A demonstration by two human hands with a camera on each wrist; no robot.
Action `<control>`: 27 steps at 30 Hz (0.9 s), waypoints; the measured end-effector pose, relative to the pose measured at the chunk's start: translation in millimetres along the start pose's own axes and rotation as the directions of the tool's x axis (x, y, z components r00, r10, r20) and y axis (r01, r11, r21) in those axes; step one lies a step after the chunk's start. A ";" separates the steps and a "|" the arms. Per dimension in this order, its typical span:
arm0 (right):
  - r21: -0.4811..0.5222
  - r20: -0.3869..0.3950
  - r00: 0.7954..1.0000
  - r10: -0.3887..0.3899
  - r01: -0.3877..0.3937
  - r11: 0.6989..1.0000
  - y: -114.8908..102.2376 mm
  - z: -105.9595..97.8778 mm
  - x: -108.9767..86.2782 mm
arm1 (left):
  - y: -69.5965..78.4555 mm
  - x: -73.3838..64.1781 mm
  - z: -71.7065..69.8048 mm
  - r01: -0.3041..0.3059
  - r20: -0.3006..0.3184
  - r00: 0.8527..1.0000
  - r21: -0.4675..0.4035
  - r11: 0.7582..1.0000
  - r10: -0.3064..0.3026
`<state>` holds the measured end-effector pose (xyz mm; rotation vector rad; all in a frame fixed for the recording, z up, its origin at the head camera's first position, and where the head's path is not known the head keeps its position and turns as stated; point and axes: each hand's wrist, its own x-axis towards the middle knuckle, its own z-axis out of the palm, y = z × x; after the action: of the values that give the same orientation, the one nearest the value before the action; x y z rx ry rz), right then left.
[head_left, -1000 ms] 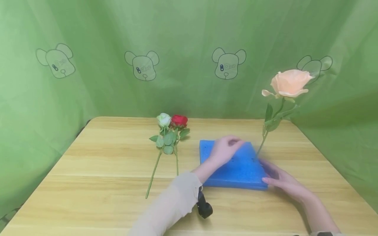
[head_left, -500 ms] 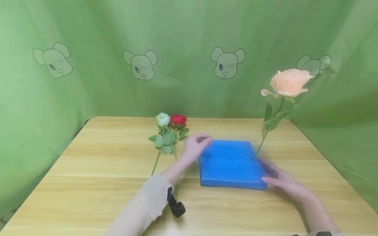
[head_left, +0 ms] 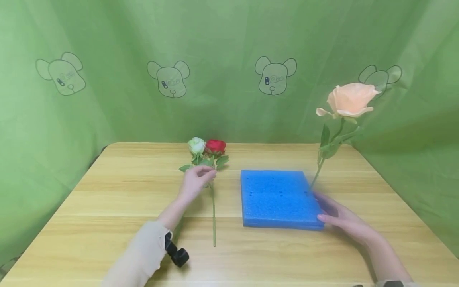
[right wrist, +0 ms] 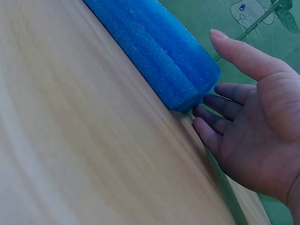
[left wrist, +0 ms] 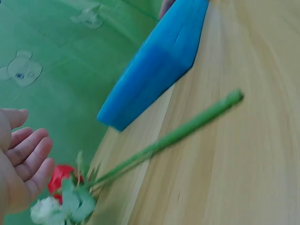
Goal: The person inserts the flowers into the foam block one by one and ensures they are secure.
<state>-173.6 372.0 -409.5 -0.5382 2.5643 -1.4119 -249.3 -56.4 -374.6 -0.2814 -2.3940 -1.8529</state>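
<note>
A white rose (head_left: 197,146) and a red rose (head_left: 215,146) lie side by side on the table, their stems towards me. My left hand (head_left: 195,181) hovers over their leaves; in the left wrist view its fingers (left wrist: 33,154) are loosely bent and hold nothing. A green stem (left wrist: 187,129) shows beyond it. To the right lies a blue foam block (head_left: 279,205) with small holes in its top. From its right side a tall peach rose (head_left: 351,99) stands up, leaning right. My right hand (head_left: 340,217) rests against the block's right edge, fingers extended and thumb at the front corner.
The wooden table (head_left: 118,191) ends at a green curtain (head_left: 222,107) printed with bear-like heads. A black wrist camera (head_left: 177,255) hangs from my left sleeve, low over the tabletop.
My left hand has moved left from above the blue foam block to over the lying roses. The right hand, the block and the peach rose have stayed put.
</note>
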 end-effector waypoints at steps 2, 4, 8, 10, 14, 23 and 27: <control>0.000 0.001 1.000 0.001 -0.001 1.000 -0.1 -0.1 -0.1 | -2.7 -0.9 -9.1 0.014 -0.015 1.000 0.001 1.000 -0.014; 0.004 0.002 1.000 0.000 0.000 1.000 0.1 -0.2 0.0 | -4.1 -2.0 -17.2 0.029 -0.024 0.999 -0.005 1.000 -0.029; 0.007 0.003 1.000 0.001 -0.001 1.000 0.6 -0.6 0.3 | -5.2 -4.2 -31.0 0.073 -0.027 0.997 -0.047 0.996 -0.074; 0.010 0.002 1.000 0.001 -0.001 1.000 0.4 -0.6 0.4 | -6.7 -5.7 -37.0 0.096 -0.026 0.995 -0.051 0.994 -0.098; 0.022 0.001 1.000 0.002 -0.002 1.000 -0.2 0.1 0.2 | -12.1 -9.3 -46.7 0.136 -0.039 0.990 -0.006 0.991 -0.137; 0.024 0.003 1.000 -0.002 0.002 1.000 -0.6 0.4 0.0 | -24.4 -18.5 -56.8 0.152 -0.032 0.988 0.067 0.986 -0.151; 0.020 0.002 1.000 -0.002 0.002 1.000 -0.6 0.1 0.0 | -28.6 -21.7 -58.0 0.179 -0.017 0.984 0.089 0.980 -0.178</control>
<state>-173.4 371.7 -409.0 -0.5385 2.5458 -1.4360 -235.9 -121.2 -391.1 -0.0506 -2.5643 -1.8021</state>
